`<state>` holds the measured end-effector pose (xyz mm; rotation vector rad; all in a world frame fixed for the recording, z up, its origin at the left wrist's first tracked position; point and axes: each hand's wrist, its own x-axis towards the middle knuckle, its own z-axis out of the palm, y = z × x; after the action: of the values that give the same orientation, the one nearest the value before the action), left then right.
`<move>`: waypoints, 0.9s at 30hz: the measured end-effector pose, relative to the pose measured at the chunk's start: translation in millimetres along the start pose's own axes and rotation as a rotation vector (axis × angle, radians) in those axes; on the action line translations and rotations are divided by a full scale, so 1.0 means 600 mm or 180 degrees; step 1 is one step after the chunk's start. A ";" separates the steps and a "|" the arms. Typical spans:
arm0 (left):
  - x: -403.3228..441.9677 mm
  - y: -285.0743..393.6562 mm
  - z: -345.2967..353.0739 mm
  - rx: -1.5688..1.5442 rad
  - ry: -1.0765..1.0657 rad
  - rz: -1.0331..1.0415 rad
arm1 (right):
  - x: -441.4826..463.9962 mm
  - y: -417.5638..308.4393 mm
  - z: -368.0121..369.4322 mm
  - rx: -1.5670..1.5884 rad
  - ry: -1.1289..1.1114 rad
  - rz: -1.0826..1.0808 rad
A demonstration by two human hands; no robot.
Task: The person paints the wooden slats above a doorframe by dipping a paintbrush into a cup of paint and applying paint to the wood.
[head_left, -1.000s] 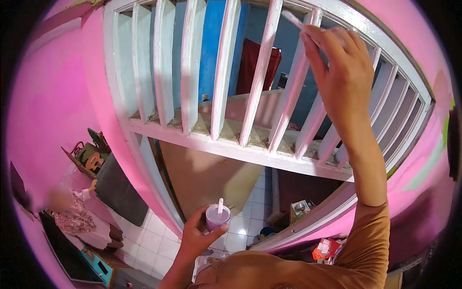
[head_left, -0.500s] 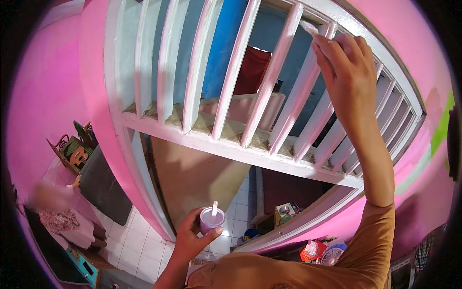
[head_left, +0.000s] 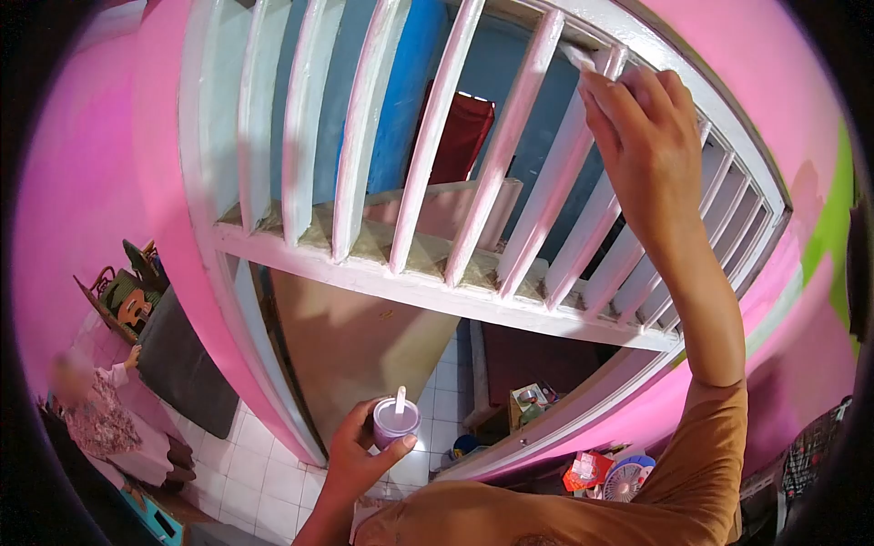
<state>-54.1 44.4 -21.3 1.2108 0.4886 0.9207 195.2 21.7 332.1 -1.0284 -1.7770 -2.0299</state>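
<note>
My left hand (head_left: 360, 448) is wrapped around a small purple cup (head_left: 397, 424) low in the middle of the view. The cup holds pale paint, and a white stick (head_left: 401, 399) stands in it, leaning on the rim. Up at the top right, my right hand (head_left: 648, 150) grips a small paintbrush (head_left: 577, 56), its whitish tip pointing up and left; the handle is hidden by my fingers. The tip is close to the upper end of a slat (head_left: 546, 187) in the white vent frame (head_left: 437, 296); whether they touch I cannot tell.
Below the vent a brown door (head_left: 355, 346) stands ajar in the doorway. At the far left a person (head_left: 114, 423) stands beside a dark grey padded panel (head_left: 187, 364). A fan (head_left: 626, 480) and a red box (head_left: 585, 470) lie low on the right.
The whole view has shifted slightly, with the vent frame sitting a little further left. My right hand has moved slightly with the brush along the slat top. The left hand keeps holding the cup.
</note>
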 end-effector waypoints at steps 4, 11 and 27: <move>0.001 0.001 0.003 0.0005 0.0001 -0.0018 | 0.009 0.007 -0.012 -0.0146 0.0267 -0.0046; -0.001 0.000 -0.004 -0.0044 0.0075 -0.0042 | -0.022 -0.027 -0.032 0.0123 -0.0171 0.0052; -0.007 -0.002 -0.012 -0.0012 0.0068 -0.0013 | -0.003 -0.019 -0.014 -0.0034 -0.0427 -0.0015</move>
<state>-61.2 44.9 -25.4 1.1974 0.5059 0.9315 186.5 16.0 322.1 -1.1902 -1.8364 -2.0183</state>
